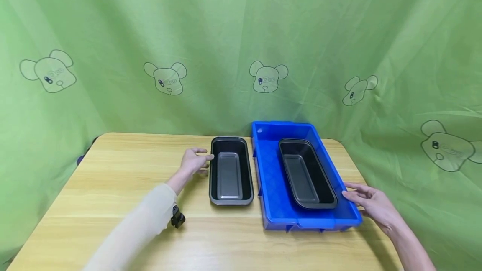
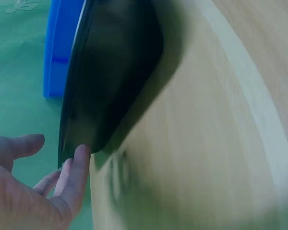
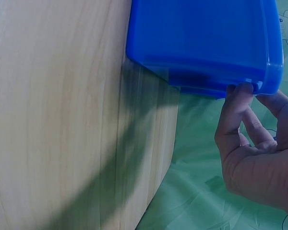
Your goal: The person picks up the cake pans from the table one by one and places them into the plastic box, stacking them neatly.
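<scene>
On the table lies a dark loaf pan (image 1: 229,177), upright, its hollow facing up. My left hand (image 1: 193,161) is at its left side; in the left wrist view the fingertips (image 2: 80,153) meet the outer wall, while the thumb stands off from the rim. A second loaf pan (image 1: 306,175) sits at a slant inside a blue plastic bin (image 1: 271,179), toward its right side. With my right hand (image 1: 376,206) I pinch the bin's right rim near the front corner, thumb above and curled fingers beneath, as the right wrist view shows.
The wooden table (image 1: 113,187) ends against a green curtain (image 1: 211,32) with printed bear heads behind and at the right. A small black device (image 1: 178,216) sits at my left wrist. The bin stands close beside the first pan and near the table's right edge.
</scene>
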`<state>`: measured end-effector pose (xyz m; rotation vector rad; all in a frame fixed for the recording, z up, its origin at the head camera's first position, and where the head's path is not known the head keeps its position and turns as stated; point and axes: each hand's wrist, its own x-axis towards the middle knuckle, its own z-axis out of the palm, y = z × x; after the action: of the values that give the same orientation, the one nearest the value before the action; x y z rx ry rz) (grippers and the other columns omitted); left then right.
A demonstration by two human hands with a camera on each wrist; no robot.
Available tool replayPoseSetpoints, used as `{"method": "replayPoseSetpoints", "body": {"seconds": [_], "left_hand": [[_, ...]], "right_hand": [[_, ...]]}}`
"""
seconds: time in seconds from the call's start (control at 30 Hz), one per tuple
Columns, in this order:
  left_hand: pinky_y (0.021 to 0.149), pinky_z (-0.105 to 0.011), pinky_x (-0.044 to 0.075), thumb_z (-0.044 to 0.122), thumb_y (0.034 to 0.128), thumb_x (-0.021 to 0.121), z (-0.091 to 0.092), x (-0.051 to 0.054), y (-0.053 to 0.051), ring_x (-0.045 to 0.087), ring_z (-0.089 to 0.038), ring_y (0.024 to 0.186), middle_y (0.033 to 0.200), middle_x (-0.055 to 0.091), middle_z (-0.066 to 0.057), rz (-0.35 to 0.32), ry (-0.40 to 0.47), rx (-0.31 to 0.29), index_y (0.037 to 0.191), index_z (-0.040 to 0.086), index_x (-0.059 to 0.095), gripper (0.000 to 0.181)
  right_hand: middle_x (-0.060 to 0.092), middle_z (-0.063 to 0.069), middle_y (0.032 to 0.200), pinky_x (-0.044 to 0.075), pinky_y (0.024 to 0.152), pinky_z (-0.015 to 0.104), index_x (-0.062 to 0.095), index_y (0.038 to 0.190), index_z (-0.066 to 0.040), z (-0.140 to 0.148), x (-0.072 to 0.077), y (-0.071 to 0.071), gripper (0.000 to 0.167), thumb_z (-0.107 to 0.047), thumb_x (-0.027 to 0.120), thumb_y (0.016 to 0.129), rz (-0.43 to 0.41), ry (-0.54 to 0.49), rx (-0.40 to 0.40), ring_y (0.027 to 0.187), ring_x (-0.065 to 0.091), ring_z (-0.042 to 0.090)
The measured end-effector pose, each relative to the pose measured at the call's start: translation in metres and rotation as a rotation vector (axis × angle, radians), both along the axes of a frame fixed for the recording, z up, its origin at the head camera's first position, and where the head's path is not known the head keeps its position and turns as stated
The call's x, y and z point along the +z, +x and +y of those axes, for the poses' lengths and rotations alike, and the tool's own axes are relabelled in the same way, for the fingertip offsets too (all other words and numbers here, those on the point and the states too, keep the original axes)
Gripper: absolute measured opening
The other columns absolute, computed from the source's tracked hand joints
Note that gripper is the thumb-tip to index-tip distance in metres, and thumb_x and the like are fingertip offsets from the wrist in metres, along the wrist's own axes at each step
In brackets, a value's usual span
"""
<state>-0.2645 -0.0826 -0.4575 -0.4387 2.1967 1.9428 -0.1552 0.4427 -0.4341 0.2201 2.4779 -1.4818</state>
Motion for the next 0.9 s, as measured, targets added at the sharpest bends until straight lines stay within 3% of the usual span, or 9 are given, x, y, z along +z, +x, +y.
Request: {"method": "replayPoseSetpoints", "body": {"seconds": [0.1,0.3,0.6,0.77,0.9], "left_hand": [[0.073,-0.037,0.070,0.011,0.0956,0.077,0.004,-0.003,0.001,0.077,-0.029,0.092,0.126,0.070,-0.030,-0.006,0.024,0.001,0.141,-0.001,0.059,0.050],[0.059,-0.027,0.065,0.010,0.0940,0.078,0.008,-0.009,0.002,0.073,-0.019,0.074,0.112,0.076,-0.026,-0.014,0.033,0.001,0.138,-0.001,0.061,0.048],[0.060,-0.029,0.066,0.005,0.0932,0.077,0.013,-0.012,0.003,0.079,-0.027,0.082,0.114,0.076,-0.028,-0.017,0.042,-0.003,0.136,0.000,0.063,0.045],[0.061,-0.029,0.067,0.000,0.0929,0.073,0.014,-0.015,0.003,0.077,-0.023,0.077,0.112,0.077,-0.027,-0.019,0.047,-0.012,0.137,0.000,0.064,0.045],[0.056,-0.027,0.065,-0.003,0.0932,0.071,0.013,-0.015,0.003,0.072,-0.018,0.070,0.100,0.077,-0.022,-0.013,0.044,-0.017,0.136,-0.001,0.064,0.043]], "right_hand": [[0.073,-0.019,0.101,0.067,0.080,0.033,0.049,0.154,-0.002,0.001,0.000,0.000,0.059,-0.031,0.066,0.106,-0.003,0.004,0.003,0.093,0.074,0.005],[0.073,-0.018,0.102,0.067,0.080,0.033,0.044,0.156,0.002,0.000,0.000,0.000,0.064,-0.031,0.065,0.106,-0.004,0.015,0.010,0.093,0.073,0.006],[0.074,-0.017,0.102,0.067,0.080,0.033,0.045,0.156,0.002,0.000,0.000,0.000,0.063,-0.031,0.065,0.106,-0.012,0.008,0.009,0.093,0.074,0.006],[0.073,-0.017,0.102,0.067,0.081,0.033,0.044,0.156,0.002,0.000,0.000,0.000,0.064,-0.031,0.065,0.106,-0.014,0.010,0.008,0.093,0.074,0.007],[0.073,-0.016,0.103,0.067,0.081,0.033,0.044,0.157,0.002,0.000,0.000,-0.001,0.064,-0.031,0.065,0.106,-0.015,0.004,0.004,0.093,0.074,0.007]]}}
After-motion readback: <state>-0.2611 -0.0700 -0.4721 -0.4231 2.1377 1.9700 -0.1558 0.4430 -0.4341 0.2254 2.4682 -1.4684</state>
